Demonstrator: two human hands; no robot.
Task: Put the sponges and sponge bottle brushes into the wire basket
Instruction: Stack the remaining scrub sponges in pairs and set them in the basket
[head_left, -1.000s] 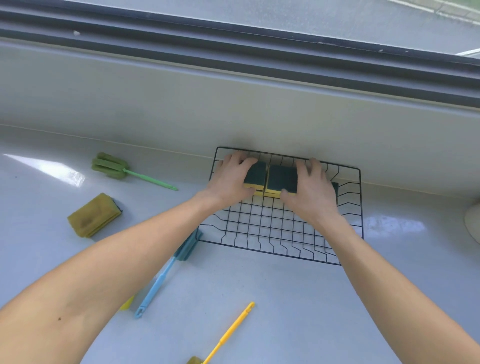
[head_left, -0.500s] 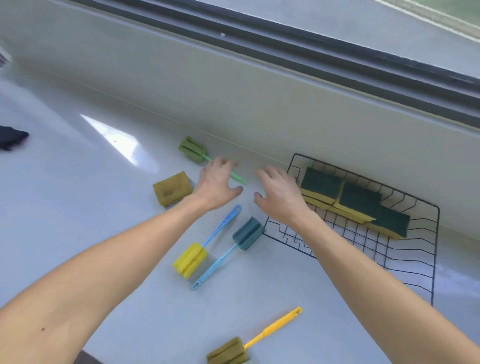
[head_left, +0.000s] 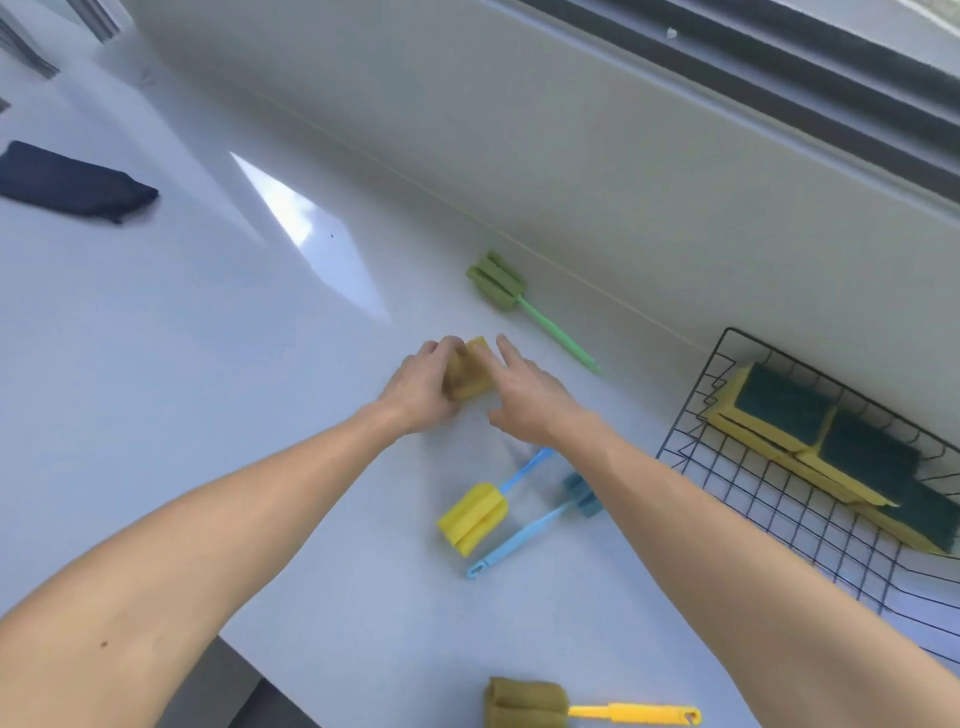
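Note:
An olive-yellow sponge (head_left: 470, 375) lies on the white counter between my hands. My left hand (head_left: 423, 387) curls around its left side. My right hand (head_left: 527, 395) is at its right side with fingers spread, touching or nearly touching it. The black wire basket (head_left: 727, 467) at the right holds three yellow-and-green sponges (head_left: 831, 447) in a row. Loose brushes lie on the counter: a green one (head_left: 511, 299) near the wall, a yellow-headed one with a blue handle (head_left: 475, 517), a teal-headed one with a blue handle (head_left: 524, 538) partly under my right forearm, and an olive-headed one with a yellow handle (head_left: 527, 704).
A dark blue cloth (head_left: 72, 182) lies at the far left of the counter. A low wall (head_left: 571, 156) runs behind the counter under a window frame. The counter's front edge (head_left: 270, 675) shows at the bottom left.
Both hands left the sponges in the basket and moved left across the counter to the olive-yellow sponge. The view swung left, so the basket now sits at the right edge.

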